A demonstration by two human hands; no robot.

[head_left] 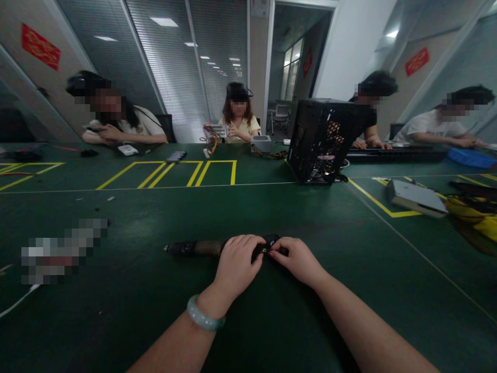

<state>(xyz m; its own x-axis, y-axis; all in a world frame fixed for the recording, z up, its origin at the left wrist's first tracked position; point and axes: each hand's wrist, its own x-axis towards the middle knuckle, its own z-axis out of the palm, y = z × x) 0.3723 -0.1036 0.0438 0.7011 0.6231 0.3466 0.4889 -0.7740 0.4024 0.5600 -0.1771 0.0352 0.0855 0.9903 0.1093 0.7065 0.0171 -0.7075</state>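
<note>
A long dark tool (205, 248), shaped like an electric screwdriver, lies across the green table with its tapered tip pointing left. My left hand (239, 259) is wrapped over its right half, fingers on top and thumb at the near side. A pale green bangle (204, 313) circles my left wrist. At the tool's right end, my right hand (297, 259) has thumb and fingers closed in a pinch against it. A small shiny spot shows between both hands; what exactly the right fingertips grip is hidden.
Ahead stands a black computer case (316, 140), with a power supply (261, 144) and cables left of it. A grey flat box (417, 197) and a blue tray (471, 157) lie to the right. Yellow tape marks the green table (155, 212). Several people sit opposite.
</note>
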